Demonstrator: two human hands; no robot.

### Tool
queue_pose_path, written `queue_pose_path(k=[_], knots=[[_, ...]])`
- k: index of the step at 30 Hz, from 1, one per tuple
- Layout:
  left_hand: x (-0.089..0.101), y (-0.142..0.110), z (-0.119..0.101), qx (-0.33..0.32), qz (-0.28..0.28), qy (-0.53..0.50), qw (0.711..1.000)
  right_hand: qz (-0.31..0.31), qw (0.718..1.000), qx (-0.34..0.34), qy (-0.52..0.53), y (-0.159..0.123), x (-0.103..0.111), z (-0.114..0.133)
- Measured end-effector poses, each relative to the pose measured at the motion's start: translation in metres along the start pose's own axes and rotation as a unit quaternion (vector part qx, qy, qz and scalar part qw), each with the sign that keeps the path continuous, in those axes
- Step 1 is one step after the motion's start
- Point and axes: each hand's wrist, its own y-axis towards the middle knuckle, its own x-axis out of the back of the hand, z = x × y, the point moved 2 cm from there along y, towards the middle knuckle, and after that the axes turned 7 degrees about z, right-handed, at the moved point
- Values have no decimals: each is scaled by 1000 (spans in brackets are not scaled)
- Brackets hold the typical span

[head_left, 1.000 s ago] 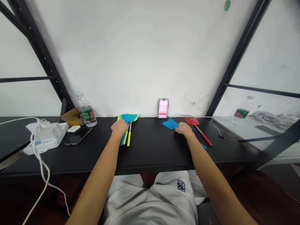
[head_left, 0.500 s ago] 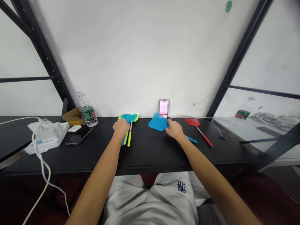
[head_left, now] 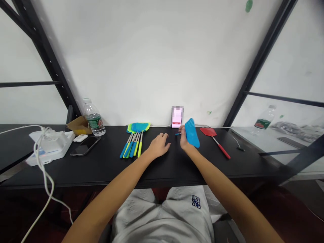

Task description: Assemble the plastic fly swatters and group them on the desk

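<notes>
My right hand (head_left: pixel 184 135) is closed around a blue fly swatter (head_left: pixel 192 133), whose mesh head is tilted up over the wrist. Part of its handle pokes out to the left of the fingers. Over the middle of the table, my left hand (head_left: pixel 159 144) has its fingers apart and holds nothing. To its left lies a fanned pile of blue, green and yellow fly swatters (head_left: pixel 138 127), heads toward the wall and handles toward me. A red fly swatter (head_left: pixel 209 132) lies by itself to the right of my right hand.
A lit phone (head_left: pixel 177 118) leans on the wall behind the hands. On the left are a water bottle (head_left: pixel 95 119), a cardboard box (head_left: pixel 79 126), a dark phone (head_left: pixel 85 146), a white case (head_left: pixel 80 138) and a white power strip (head_left: pixel 57 145) with cables. A small black clip (head_left: pixel 240 149) lies at right.
My left hand has let go of the pile and moved right, its fingers spreading. My right hand has turned the blue fly swatter, swinging its head from left to right.
</notes>
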Motion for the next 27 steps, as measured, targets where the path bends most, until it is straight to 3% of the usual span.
queue_pose_path(k=[6, 11, 15, 19, 23, 27], knots=[[6, 0, 5, 25, 4, 14, 1000, -121, 963, -162, 176, 12, 5, -17], [3, -1, 5, 17, 20, -3, 1000, -131, 907, -278, 288, 19, 18, -21], [-1, -2, 4, -3, 22, 6, 1000, -98, 857, -362, 354, 18, 19, -21], [0, 0, 5, -1, 12, 27, 1000, -34, 827, -418, 374, 15, 13, -19], [2, 1, 5, 8, 11, 38, 999, 41, 821, -455, 343, 9, 6, -23], [0, 1, 3, -14, 47, 31, 998, 110, 828, -468, 287, 3, 1, -32]])
